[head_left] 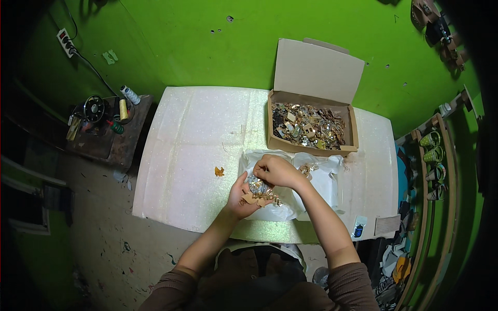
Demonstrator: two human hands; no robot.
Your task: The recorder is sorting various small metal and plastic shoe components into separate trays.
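1. The left hand [238,199] lies palm up on the near side of the box [290,145], curled around a heap of small shiny pieces [258,184] and bearing it from below.
2. The right hand [279,171], between that heap and the box, has its fingers bent together down onto the pieces; I cannot tell whether one is pinched. The two hands meet at the heap.
3. The pieces look light and hard, probably metal or plastic, so they should be slippery and apt to spill or tangle. A tan scrap [252,199] among them seems thin and bendable. Best hold: cup the heap underneath, and take single pieces at an edge by the fingertips.
4. Counted: one box, its one lid [318,70] raised on the far side, filled with mixed bits [308,127] too many to count.
5. Two white liners on the near side of the box: a left one [282,212], partly under the hands, and a right one [325,186] with one gold cluster [307,168] in it.
6. One orange scrap [219,171], left of the box and nearer the person.
7. One small packet [359,227] and one ribbed card [387,224], right of the box and well nearer the person.
8. One table [202,119] under the box. The pieces in the left hand overlap too much for a count.
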